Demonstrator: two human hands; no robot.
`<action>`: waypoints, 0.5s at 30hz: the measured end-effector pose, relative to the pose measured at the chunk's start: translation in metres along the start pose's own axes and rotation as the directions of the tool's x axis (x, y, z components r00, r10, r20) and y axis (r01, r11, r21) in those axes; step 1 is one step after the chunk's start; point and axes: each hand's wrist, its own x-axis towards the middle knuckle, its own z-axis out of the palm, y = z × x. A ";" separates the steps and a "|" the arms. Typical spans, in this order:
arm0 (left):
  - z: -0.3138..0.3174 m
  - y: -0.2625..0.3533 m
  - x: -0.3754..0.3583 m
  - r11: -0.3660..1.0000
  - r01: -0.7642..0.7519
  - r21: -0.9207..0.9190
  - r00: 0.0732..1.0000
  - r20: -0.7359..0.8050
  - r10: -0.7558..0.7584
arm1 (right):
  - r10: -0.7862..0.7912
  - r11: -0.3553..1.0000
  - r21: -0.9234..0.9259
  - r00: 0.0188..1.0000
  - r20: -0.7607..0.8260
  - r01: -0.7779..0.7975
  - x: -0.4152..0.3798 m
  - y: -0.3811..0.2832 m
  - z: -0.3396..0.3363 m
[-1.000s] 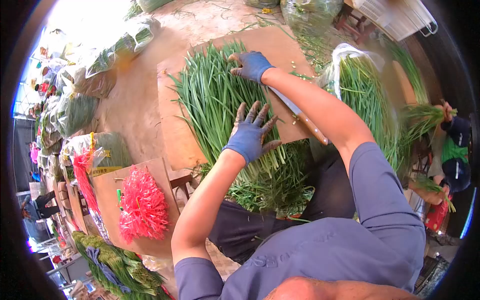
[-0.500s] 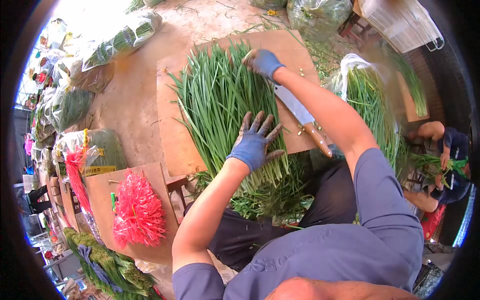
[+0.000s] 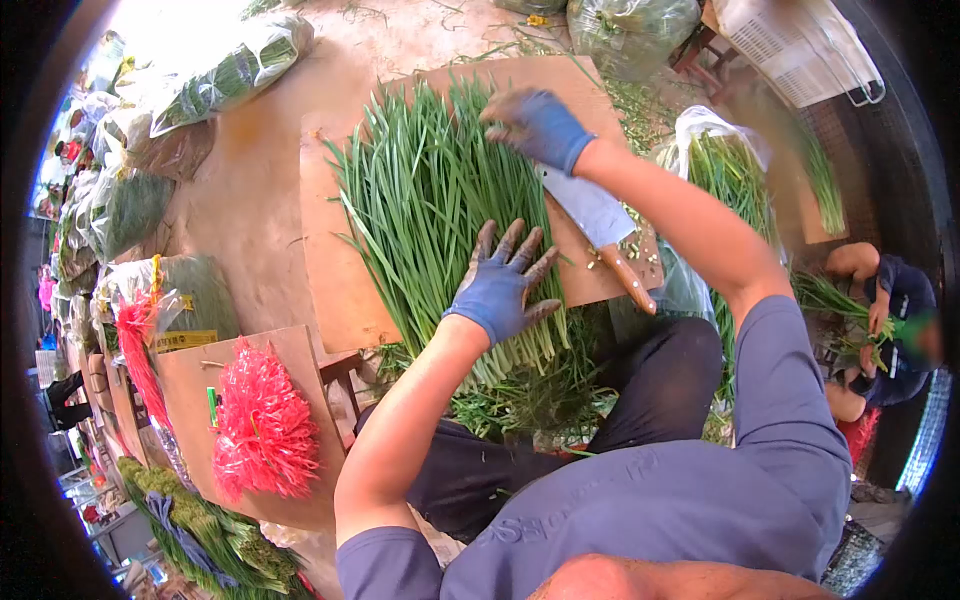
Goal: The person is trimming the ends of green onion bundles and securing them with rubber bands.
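A broad pile of garlic chives [image 3: 430,210] lies across a brown board [image 3: 330,290], pale stem ends toward me. My left hand [image 3: 503,285], in a blue glove with dark stained fingers, rests flat on the lower stems, fingers spread. Over the upper right of the pile, at the leaf tips, is my right hand [image 3: 540,125], gloved alike, its fingers loosely bent and parted. No held thing shows in it. A cleaver [image 3: 600,225] with a wooden handle lies on the board right of the pile, among small cut stem bits.
Red plastic ties [image 3: 265,420] lie on a second board [image 3: 190,385] at left. A bag of chives [image 3: 725,170] stands at right. Stem trimmings [image 3: 530,400] are heaped below the board. Another person [image 3: 890,320] at far right holds greens. A white crate [image 3: 785,50] stands top right.
My right hand has shifted slightly right and toward me, and its fingers have loosened. My left hand stays on the stems. The whole view has shifted a little.
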 end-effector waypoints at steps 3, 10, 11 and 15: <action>-0.002 0.000 0.000 1.000 0.003 0.018 1.000 0.020 -0.004 | 0.081 0.994 0.054 0.960 0.269 -0.099 -0.010 -0.040 0.013; -0.019 0.002 -0.004 1.000 0.016 -0.026 0.994 -0.107 -0.018 | 0.345 0.914 0.132 0.905 0.248 -0.384 -0.034 -0.050 0.015; -0.020 0.001 -0.007 0.999 0.032 -0.023 0.994 -0.101 -0.034 | 0.339 0.916 0.131 0.905 0.256 -0.380 -0.035 -0.048 0.016; -0.025 -0.004 -0.019 0.997 0.081 0.003 0.992 -0.099 -0.080 | 0.357 0.898 0.133 0.871 0.337 -0.420 -0.032 -0.046 0.009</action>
